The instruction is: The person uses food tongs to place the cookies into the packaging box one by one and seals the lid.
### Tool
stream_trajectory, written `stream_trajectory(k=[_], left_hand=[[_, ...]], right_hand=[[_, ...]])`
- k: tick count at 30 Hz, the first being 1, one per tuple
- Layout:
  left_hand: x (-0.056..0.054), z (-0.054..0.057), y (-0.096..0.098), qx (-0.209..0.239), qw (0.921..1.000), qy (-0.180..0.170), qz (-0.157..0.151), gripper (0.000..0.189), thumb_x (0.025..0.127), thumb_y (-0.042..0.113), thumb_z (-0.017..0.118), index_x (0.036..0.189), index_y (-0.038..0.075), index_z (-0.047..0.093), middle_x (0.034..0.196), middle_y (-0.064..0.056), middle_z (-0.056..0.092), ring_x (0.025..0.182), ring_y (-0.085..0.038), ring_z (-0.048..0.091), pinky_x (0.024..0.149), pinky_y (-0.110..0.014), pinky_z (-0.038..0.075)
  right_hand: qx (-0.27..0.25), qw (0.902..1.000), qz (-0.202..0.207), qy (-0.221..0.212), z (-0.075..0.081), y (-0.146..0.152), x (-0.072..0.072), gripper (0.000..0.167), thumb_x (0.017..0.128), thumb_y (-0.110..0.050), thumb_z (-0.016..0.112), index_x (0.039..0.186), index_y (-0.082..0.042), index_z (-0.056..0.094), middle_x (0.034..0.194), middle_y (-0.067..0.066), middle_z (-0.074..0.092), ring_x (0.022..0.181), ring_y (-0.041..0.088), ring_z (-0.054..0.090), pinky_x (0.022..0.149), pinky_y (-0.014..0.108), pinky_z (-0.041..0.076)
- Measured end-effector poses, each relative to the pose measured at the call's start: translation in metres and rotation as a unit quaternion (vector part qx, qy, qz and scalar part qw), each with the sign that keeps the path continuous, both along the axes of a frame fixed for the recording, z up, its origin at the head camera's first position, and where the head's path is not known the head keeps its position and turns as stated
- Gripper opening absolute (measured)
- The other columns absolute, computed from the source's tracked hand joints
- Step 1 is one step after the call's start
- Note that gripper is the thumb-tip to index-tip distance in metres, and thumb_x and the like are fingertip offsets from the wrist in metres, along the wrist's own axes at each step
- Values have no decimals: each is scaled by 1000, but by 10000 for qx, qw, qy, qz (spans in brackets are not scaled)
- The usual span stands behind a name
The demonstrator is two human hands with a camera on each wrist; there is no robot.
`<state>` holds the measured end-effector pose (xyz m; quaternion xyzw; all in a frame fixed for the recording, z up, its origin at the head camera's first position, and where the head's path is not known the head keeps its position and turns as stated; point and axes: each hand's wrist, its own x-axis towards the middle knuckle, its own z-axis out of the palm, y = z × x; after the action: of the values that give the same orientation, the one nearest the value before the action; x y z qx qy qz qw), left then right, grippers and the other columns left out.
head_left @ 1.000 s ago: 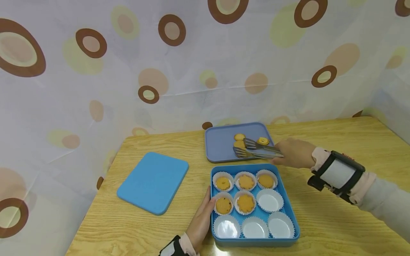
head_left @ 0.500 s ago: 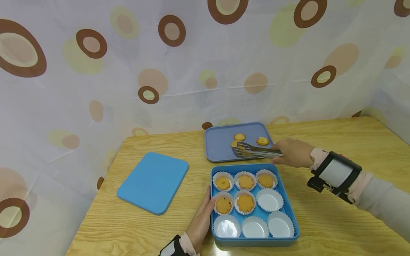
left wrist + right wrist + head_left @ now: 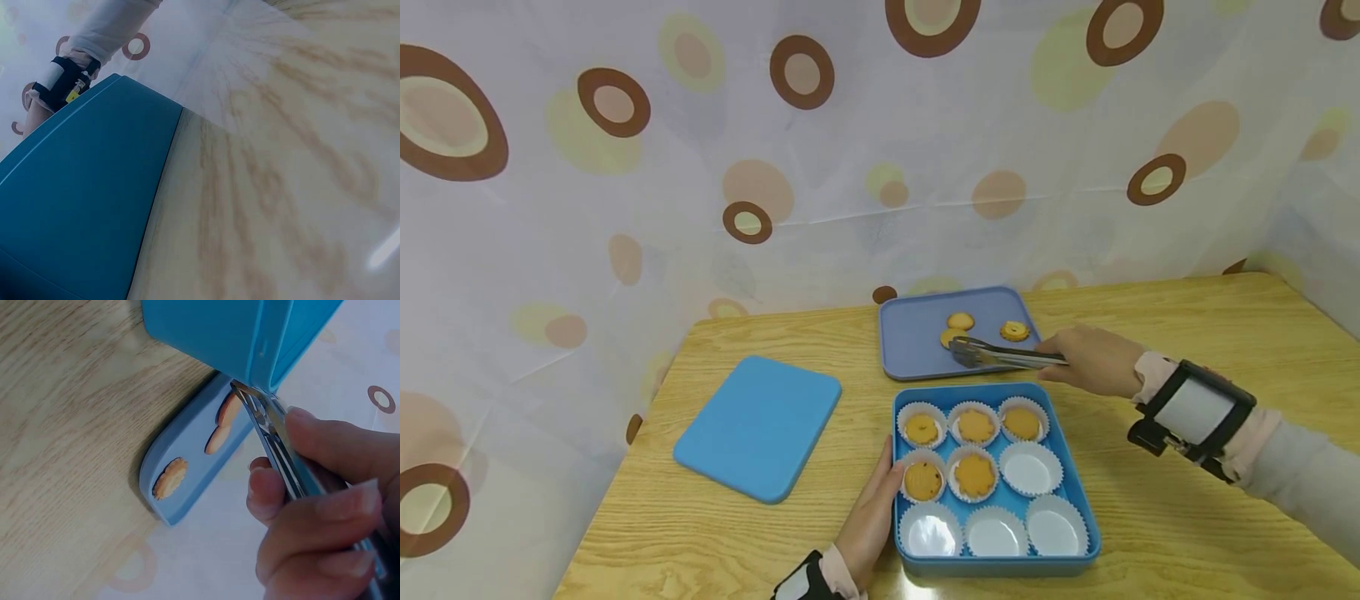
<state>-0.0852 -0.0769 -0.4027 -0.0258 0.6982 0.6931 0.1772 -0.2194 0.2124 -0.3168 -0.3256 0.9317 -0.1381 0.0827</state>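
My right hand (image 3: 1093, 358) grips a pair of metal tongs (image 3: 1000, 357), also held between thumb and fingers in the right wrist view (image 3: 281, 447). The slotted tips reach over the blue-grey tray (image 3: 910, 333), against a round cookie (image 3: 951, 337); whether anything is pinched between them I cannot tell. Another round cookie (image 3: 960, 321) and a scalloped one (image 3: 1015, 331) lie on the tray. With extended fingers, my left hand (image 3: 868, 512) rests along the left wall of a blue box (image 3: 1000, 568). Inside, white paper cups hold several cookies in the back and middle rows.
A flat blue lid (image 3: 760, 427) lies to the left on the wooden table (image 3: 655, 517). The front-row cups (image 3: 997, 533) and the middle-right cup (image 3: 1032, 469) contain no cookies. Behind the table hangs a patterned curtain (image 3: 850, 158). The left wrist view shows mainly the box's outer wall (image 3: 94, 187).
The tongs' arms have come from spread apart to close together over the tray. The front round cookie has shifted slightly left. My left hand and the box have stayed put.
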Motion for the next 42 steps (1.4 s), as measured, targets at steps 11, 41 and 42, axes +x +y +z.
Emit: stream_trajectory(k=[11, 41, 42], left_hand=[[2, 1, -1, 67, 10000, -10, -9, 63, 107, 35, 29, 156, 6, 1, 163, -14, 0, 148, -35, -6, 116, -60, -2], [1, 1, -1, 63, 9999, 125, -77, 61, 108, 31, 27, 155, 4, 1, 162, -15, 0, 148, -36, -5, 116, -59, -2], [1, 1, -1, 63, 9999, 120, -77, 61, 108, 31, 27, 155, 5, 1, 162, -15, 0, 148, -36, -5, 116, -59, -1]], right_hand=[[-102, 9994, -343, 4, 16, 21, 12, 27, 92, -16, 65, 112, 3, 68, 82, 0, 63, 65, 10, 49, 55, 25, 38], [753, 9953, -538, 269, 22, 88, 116, 46, 88, -31, 70, 116, 4, 68, 94, 3, 75, 70, -2, 64, 56, 24, 52], [800, 9954, -488, 183, 22, 88, 116, 45, 88, -32, 70, 116, 4, 68, 95, 3, 75, 71, -1, 64, 57, 25, 52]])
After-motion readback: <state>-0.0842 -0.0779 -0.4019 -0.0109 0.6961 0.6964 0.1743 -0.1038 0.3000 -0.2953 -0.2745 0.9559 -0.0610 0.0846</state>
